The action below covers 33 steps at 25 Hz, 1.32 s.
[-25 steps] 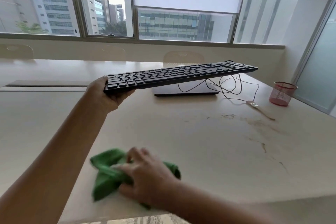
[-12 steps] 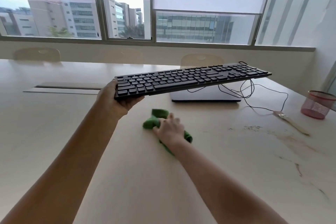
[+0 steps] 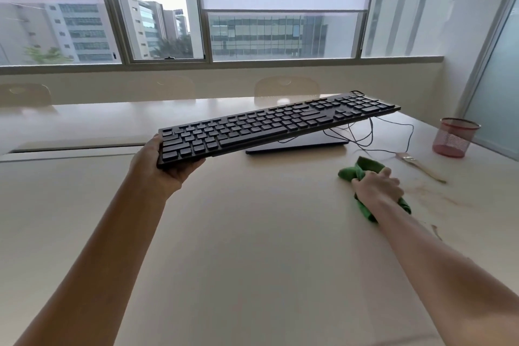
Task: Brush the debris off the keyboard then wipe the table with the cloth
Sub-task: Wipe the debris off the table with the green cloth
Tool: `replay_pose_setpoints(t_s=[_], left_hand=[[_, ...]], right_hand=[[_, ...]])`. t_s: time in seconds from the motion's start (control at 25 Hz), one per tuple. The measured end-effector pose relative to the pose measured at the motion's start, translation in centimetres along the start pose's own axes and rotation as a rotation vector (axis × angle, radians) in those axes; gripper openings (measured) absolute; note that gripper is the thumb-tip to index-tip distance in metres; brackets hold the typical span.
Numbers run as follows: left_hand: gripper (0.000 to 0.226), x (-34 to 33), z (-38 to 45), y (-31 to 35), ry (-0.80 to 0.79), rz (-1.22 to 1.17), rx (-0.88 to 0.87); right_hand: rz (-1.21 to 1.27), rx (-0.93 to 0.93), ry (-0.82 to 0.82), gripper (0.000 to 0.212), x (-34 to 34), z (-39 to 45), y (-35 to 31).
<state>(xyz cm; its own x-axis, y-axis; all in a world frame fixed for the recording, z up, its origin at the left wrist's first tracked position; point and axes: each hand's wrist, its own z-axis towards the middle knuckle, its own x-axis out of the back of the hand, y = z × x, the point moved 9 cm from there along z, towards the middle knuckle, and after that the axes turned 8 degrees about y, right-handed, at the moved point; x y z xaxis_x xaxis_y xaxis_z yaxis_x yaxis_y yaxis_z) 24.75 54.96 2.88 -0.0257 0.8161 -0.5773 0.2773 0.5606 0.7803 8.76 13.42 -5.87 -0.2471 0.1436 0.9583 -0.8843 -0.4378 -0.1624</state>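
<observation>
My left hand (image 3: 161, 166) grips the left end of the black keyboard (image 3: 275, 123) and holds it up off the beige table (image 3: 252, 247), tilted with its right end higher. Its cable (image 3: 393, 132) trails down to the table. My right hand (image 3: 377, 187) holds the bunched green cloth (image 3: 358, 170) against the tabletop, right of centre. Brown debris and streaks (image 3: 438, 194) lie on the table just to the right of the cloth. A wooden-handled brush (image 3: 421, 167) lies beyond the debris.
A dark flat pad (image 3: 303, 144) lies under the raised keyboard. A red mesh cup (image 3: 453, 137) stands at the far right near a glass partition (image 3: 494, 98). Chair backs (image 3: 286, 88) show behind the table's far edge, below the windows.
My right hand has swept the green cloth from the near left of the table forward and to the right, up to the debris. The keyboard stays held up in my left hand.
</observation>
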Motion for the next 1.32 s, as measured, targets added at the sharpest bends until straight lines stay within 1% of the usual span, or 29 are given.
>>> replay_pose_setpoints(t_s=[0.04, 0.08, 0.2, 0.24, 0.28, 0.4, 0.56, 0.68, 0.8, 0.88, 1.0, 1.16, 1.32], left_hand=[[0.023, 0.0, 0.2, -0.2, -0.003, -0.005, 0.008], [0.023, 0.0, 0.3, -0.5, -0.007, -0.009, 0.014], [0.023, -0.5, 0.6, -1.5, -0.029, 0.008, 0.024], [0.024, -0.6, 0.8, -2.0, -0.031, 0.013, 0.030], [0.024, -0.4, 0.9, -2.6, -0.028, 0.021, 0.030], [0.023, 0.6, 1.1, -4.0, -0.013, 0.029, 0.022], [0.024, 2.5, 1.3, -5.0, 0.005, 0.034, -0.013], [0.020, 4.5, 1.9, -4.5, 0.039, 0.065, -0.051], [0.024, 6.6, 3.0, -4.5, 0.083, 0.088, -0.041], [0.022, 7.4, 3.4, -5.0, 0.088, 0.104, -0.018], [0.022, 7.7, 3.3, -5.8, 0.051, 0.132, 0.010], [0.020, 7.9, 3.1, -6.7, 0.025, 0.167, 0.044], [0.023, 7.6, 3.3, -6.9, -0.003, 0.168, 0.076]], right_hand=[[-0.012, 0.028, 0.021, 0.045, 0.4, -0.3, -0.3], [0.004, 0.101, 0.044, 0.044, 0.7, -0.9, -1.4], [0.113, 0.424, 0.063, 0.042, 0.5, -4.7, -6.7], [0.125, 0.469, 0.055, 0.041, 0.4, -5.3, -7.5], [0.130, 0.466, 0.040, 0.040, 0.2, -5.2, -7.7], [0.092, 0.355, 0.013, 0.041, -0.1, -2.8, -5.9], [-0.074, 0.234, -0.037, 0.040, -0.9, 0.9, -3.4], [-0.093, 0.169, -0.051, 0.037, -1.2, 3.4, -1.6], [-0.112, 0.101, -0.053, 0.038, -1.3, 5.5, 1.0], [-0.144, 0.063, -0.054, 0.038, -1.2, 6.4, 2.5], [-0.204, 0.034, -0.067, 0.036, -1.1, 6.7, 3.8], [-0.216, -0.079, -0.082, 0.040, -0.6, 6.6, 6.7], [-0.224, -0.144, -0.075, 0.037, -0.1, 5.9, 10.2]])
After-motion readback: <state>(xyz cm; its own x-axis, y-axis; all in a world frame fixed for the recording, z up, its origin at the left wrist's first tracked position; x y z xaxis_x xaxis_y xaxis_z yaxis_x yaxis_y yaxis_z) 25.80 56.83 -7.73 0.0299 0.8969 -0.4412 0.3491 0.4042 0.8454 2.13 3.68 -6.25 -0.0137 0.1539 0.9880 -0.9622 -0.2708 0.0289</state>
